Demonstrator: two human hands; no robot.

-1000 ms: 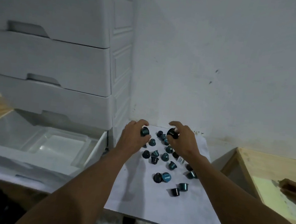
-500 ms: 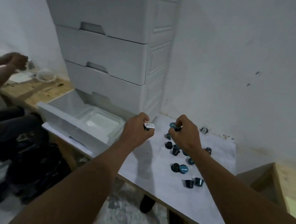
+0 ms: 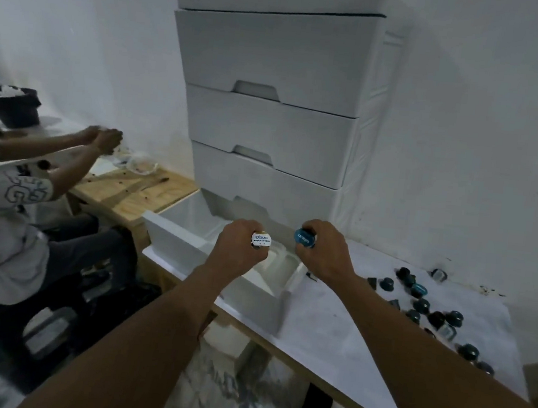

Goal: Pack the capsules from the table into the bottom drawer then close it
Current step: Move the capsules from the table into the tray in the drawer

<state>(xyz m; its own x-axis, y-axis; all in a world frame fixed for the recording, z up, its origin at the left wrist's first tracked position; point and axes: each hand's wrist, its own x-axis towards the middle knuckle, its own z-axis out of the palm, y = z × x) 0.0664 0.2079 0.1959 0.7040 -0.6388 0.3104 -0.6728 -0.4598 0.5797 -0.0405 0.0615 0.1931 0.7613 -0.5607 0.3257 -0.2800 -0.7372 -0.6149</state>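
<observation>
Left hand (image 3: 240,253) pinches a white-lidded capsule (image 3: 261,240) and right hand (image 3: 323,256) grips a blue-lidded capsule (image 3: 303,238), both above the open white plastic bottom drawer (image 3: 209,264); remaining dark capsules (image 3: 422,305) lie on the white table (image 3: 330,334), right.

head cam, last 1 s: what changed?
Both hands moved left, off the pile to the open bottom drawer. The left hand keeps gripping a white-lidded capsule, the right hand a blue-lidded capsule. Unchanged: drawer open, loose capsules on the table, upper drawers shut.
</observation>
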